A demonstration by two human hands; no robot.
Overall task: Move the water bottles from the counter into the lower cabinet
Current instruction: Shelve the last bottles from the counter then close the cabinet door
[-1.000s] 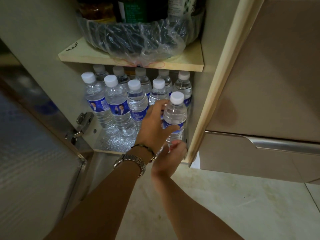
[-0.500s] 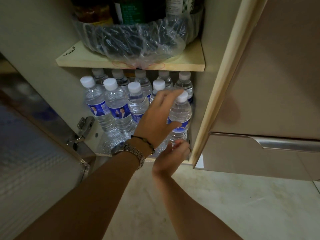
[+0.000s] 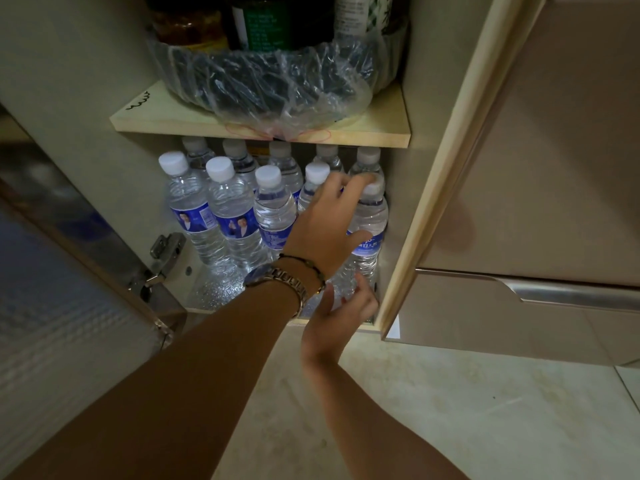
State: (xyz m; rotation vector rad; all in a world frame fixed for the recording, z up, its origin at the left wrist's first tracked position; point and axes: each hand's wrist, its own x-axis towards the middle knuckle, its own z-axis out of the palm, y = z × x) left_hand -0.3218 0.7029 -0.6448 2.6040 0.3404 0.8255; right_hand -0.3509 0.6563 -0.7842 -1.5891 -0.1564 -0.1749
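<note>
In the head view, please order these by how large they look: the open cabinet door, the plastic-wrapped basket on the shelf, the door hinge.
1. Open cabinet door; it is nearest the camera, which enlarges it.
2. Plastic-wrapped basket.
3. Door hinge.

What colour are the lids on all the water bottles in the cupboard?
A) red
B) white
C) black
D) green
B: each of the water bottles standing under the shelf wears a white cap, both in the front row and in the row behind it.
</note>
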